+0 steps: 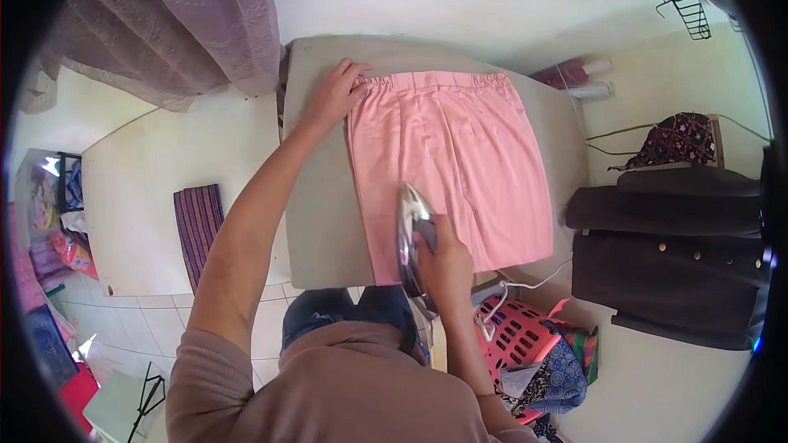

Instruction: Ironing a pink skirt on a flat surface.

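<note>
A pink skirt point(501, 168) with a gathered elastic waistband lies spread on a grey padded ironing surface point(320, 221). At the waistband's far left corner is my left hand point(332, 92), its thumb and fingers closed on the edge of the cloth. My right hand point(446, 267) grips the handle of a clothes iron point(408, 234). The iron's silver tip points away from me, and it rests over the lower left part of the skirt, near the hem. Part of its soleplate and the cloth beneath are hidden.
Left of the ironing surface, a folded striped cloth point(197, 226) lies on a pale table point(135, 189). A pink laundry basket point(513, 332) with patterned clothes stands at the near right, beside a white cord point(542, 281). Dark garments point(665, 262) lie farther right. A curtain point(180, 25) hangs at the far left.
</note>
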The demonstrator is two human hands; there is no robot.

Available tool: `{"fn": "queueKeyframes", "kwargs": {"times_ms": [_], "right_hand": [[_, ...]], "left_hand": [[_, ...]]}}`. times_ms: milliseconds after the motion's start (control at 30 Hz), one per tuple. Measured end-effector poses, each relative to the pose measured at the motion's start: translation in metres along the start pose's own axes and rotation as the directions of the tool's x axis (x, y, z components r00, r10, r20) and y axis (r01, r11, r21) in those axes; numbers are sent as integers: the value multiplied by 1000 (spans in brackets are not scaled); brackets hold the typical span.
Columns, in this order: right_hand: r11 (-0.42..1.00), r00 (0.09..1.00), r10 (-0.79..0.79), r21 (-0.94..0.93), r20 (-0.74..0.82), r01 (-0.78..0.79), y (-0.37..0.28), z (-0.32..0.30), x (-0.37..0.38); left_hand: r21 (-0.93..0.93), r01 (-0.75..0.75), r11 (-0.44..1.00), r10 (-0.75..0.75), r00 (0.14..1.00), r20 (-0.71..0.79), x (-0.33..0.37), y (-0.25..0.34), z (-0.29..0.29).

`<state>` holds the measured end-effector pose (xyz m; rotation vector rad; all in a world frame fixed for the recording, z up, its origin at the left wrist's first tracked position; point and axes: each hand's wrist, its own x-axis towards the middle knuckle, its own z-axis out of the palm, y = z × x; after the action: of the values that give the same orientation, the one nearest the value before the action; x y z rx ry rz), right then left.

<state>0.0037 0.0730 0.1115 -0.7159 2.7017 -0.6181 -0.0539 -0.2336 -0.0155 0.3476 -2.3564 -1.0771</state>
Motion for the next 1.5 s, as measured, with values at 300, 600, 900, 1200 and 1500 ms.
{"fn": "queueKeyframes", "kwargs": {"times_ms": [300,600,900,1200,1500], "right_hand": [[985,986,-165,-61,-35,163,-61,49,115],[994,993,-101,-37,56,103,-43,48,49],[989,989,-150,5,7,150,-64,51,97],[997,998,-69,-13,10,70,-47,42,61],[992,998,-8,-123,-54,2,-11,30,51]], "left_hand": [[-195,80,978,-76,997,29,17,-28,8],[149,-98,984,102,995,-21,7,-18,6],[44,-168,985,171,981,-88,12,-25,7],[41,-128,991,130,990,-45,9,-25,0],[331,-265,905,207,957,201,9,2,-6]]}}
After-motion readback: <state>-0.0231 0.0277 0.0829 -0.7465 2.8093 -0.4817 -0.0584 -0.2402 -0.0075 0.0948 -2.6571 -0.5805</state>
